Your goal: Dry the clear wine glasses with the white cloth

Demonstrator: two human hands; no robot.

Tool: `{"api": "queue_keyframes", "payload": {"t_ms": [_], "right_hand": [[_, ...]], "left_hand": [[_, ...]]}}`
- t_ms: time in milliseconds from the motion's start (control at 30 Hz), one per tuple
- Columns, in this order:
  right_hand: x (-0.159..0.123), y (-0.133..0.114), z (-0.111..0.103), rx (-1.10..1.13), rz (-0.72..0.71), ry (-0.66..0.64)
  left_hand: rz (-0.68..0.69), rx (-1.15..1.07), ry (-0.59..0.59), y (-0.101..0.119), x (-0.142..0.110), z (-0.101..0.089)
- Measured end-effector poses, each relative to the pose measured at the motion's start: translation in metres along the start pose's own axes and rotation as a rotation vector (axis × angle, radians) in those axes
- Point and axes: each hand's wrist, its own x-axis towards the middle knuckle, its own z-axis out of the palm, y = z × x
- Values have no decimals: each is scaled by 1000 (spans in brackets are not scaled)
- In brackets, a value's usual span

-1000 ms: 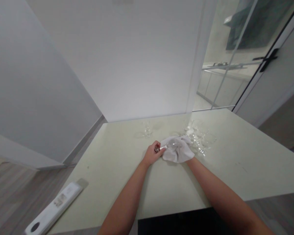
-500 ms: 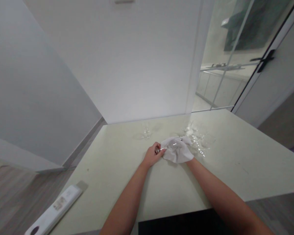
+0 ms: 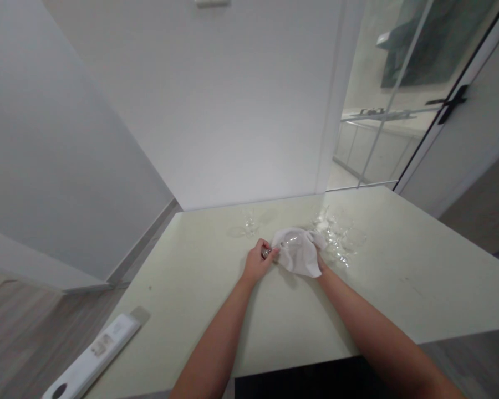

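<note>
A small clear stemmed glass [image 3: 291, 239] lies sideways between my hands, its bowl resting against a white cloth [image 3: 303, 257]. My left hand [image 3: 259, 260] is closed around the stem and foot end of the glass. Beneath and behind the cloth, my right hand [image 3: 321, 261] holds it against the bowl; most of its fingers are hidden by the fabric. Just to the right stands a cluster of several clear glass pieces [image 3: 336, 238], hard to tell apart. Another clear stemmed glass [image 3: 250, 220] stands behind my left hand.
All this is on a pale table [image 3: 183, 288] set against a white wall [image 3: 241, 111]. A long white box-like object [image 3: 95, 352] lies at the table's front left corner. A glazed door with a black handle [image 3: 453, 103] is at the right.
The cloth has shifted and now wraps more closely round the bowl, its right part folded in. My right hand has turned slightly; my left hand keeps its grip, moved a little up and left.
</note>
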Motion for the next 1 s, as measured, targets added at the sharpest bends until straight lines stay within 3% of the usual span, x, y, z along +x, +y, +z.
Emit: {"api": "queue_keyframes", "payload": {"t_ms": [100,167,367,433,600,667,833,1000], "right_hand": [[0,11,6,531,-21,-64],[2,17,12,707,-33,-50],[3,21,16,700,-68,-64],[2,19,15,684,-61,-50],[0,17,14,535,-85,-62],[-5,16,16,408,-122,-122],[-28,5,25,472,-88,-442],[-40,-4,24,681,132,-571]], "left_hand": [[-28,-7,43,-2,1,0],[-15,-27,15,-1,0,-2],[100,-170,-358,6,-5,-9],[86,-221,-352,6,-5,-10],[-76,-401,-91,-3,4,-11],[-85,-516,-45,-6,7,-10],[-67,-711,-123,0,7,-9],[-165,-901,-251,12,2,-13]]}}
